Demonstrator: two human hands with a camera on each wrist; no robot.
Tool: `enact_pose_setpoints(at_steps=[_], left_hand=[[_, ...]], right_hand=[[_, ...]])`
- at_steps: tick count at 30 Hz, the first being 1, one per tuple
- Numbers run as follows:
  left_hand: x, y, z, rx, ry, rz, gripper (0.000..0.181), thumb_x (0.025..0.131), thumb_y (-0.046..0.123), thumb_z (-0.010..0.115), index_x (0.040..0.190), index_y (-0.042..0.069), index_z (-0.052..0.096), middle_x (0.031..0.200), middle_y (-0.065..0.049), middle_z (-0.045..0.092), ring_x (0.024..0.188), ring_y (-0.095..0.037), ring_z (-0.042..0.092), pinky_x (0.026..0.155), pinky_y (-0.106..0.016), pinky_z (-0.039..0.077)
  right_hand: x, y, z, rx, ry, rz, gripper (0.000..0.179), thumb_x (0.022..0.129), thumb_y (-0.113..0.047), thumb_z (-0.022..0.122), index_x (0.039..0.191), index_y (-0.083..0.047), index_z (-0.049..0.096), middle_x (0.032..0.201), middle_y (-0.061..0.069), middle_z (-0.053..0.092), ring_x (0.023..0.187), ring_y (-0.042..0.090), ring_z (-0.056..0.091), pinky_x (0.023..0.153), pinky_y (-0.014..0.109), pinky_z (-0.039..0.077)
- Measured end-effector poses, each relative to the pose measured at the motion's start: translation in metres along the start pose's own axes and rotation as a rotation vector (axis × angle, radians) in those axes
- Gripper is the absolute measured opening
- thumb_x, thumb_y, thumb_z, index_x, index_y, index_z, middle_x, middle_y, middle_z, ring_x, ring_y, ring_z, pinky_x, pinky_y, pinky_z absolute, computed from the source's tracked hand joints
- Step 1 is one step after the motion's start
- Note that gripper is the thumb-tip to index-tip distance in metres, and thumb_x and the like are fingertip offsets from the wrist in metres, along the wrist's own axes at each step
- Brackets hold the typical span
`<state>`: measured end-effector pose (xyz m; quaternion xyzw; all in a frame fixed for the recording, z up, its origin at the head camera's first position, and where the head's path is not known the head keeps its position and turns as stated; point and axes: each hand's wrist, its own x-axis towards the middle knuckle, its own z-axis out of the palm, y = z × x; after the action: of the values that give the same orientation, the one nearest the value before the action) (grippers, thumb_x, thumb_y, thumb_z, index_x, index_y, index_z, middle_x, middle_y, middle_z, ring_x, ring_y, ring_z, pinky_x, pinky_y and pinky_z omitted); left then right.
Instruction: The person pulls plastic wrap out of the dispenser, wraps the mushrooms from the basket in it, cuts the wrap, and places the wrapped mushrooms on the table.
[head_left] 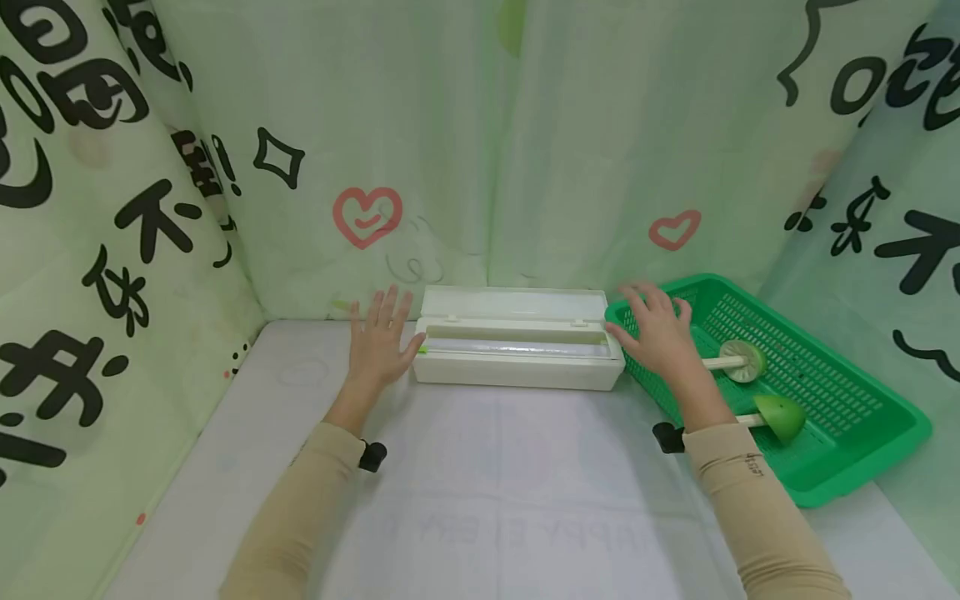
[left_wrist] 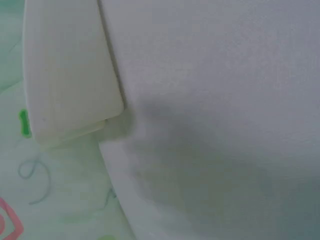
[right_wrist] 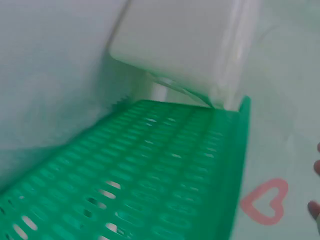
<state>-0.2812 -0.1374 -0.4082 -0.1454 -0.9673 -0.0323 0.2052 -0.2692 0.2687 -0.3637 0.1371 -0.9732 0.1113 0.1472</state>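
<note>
A long white cling film dispenser box (head_left: 517, 367) stands on the table against the back curtain, its lid (head_left: 516, 303) raised. Inside lies a clear film roll (head_left: 525, 347). My left hand (head_left: 378, 340) is spread with straight fingers at the box's left end; whether the thumb touches it I cannot tell. At the other end, my right hand (head_left: 660, 333) hovers over the basket's near-left corner, fingers loosely bent and holding nothing. The left wrist view shows one end of the box (left_wrist: 72, 70) but no hand. In the right wrist view only a few fingertips (right_wrist: 317, 167) show.
A green perforated basket (head_left: 862, 492) stands at the right, close to the box. In it lie two green pieces with white stems, one with a pale segmented face (head_left: 742, 362), the other a green dome (head_left: 782, 418). Printed curtains (head_left: 525, 167) enclose the white table (head_left: 480, 500).
</note>
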Motion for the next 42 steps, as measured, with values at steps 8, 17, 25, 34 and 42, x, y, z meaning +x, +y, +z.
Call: enact_pose_setpoints(at_steps=[8, 17, 25, 34, 42], left_hand=[[-0.004, 0.014, 0.027, 0.079, 0.033, 0.217, 0.042, 0.095, 0.036, 0.041, 0.132, 0.016, 0.040, 0.137, -0.009, 0.037, 0.127, -0.027, 0.032, 0.107, -0.048, 0.016], [-0.002, 0.024, 0.047, 0.136, -0.033, 0.233, 0.033, 0.097, 0.037, 0.038, 0.125, 0.024, 0.048, 0.128, -0.006, 0.044, 0.118, -0.025, 0.040, 0.106, -0.045, 0.019], [-0.002, 0.026, 0.048, 0.099, -0.111, 0.203, 0.027, 0.098, 0.037, 0.035, 0.117, 0.022, 0.048, 0.128, -0.006, 0.040, 0.118, -0.025, 0.037, 0.105, -0.048, 0.017], [-0.002, 0.024, 0.050, 0.107, -0.075, 0.246, 0.022, 0.098, 0.035, 0.037, 0.110, 0.019, 0.048, 0.120, -0.007, 0.042, 0.115, -0.024, 0.037, 0.104, -0.048, 0.018], [0.002, 0.025, 0.051, 0.105, -0.040, 0.254, 0.019, 0.097, 0.031, 0.039, 0.106, 0.018, 0.049, 0.120, -0.005, 0.041, 0.115, -0.024, 0.037, 0.103, -0.047, 0.019]], right_hand=[[-0.007, -0.008, 0.039, -0.083, -0.042, -0.153, 0.044, 0.089, -0.034, 0.057, 0.126, -0.015, 0.044, 0.126, 0.017, 0.042, 0.116, 0.038, 0.038, 0.091, 0.060, 0.024], [-0.009, -0.003, 0.064, -0.098, -0.102, -0.198, 0.035, 0.091, -0.035, 0.053, 0.122, -0.018, 0.052, 0.118, 0.010, 0.047, 0.108, 0.032, 0.042, 0.088, 0.058, 0.025], [-0.009, -0.001, 0.073, -0.096, -0.070, -0.229, 0.022, 0.092, -0.028, 0.053, 0.110, -0.017, 0.059, 0.111, 0.008, 0.050, 0.108, 0.029, 0.043, 0.091, 0.060, 0.020], [-0.008, 0.000, 0.075, -0.073, 0.055, -0.293, 0.010, 0.088, -0.020, 0.060, 0.095, -0.014, 0.063, 0.097, 0.006, 0.055, 0.095, 0.026, 0.047, 0.088, 0.058, 0.024], [-0.005, 0.001, 0.078, -0.074, 0.070, -0.316, 0.009, 0.089, -0.017, 0.058, 0.093, -0.011, 0.062, 0.093, 0.006, 0.054, 0.091, 0.025, 0.048, 0.086, 0.054, 0.026]])
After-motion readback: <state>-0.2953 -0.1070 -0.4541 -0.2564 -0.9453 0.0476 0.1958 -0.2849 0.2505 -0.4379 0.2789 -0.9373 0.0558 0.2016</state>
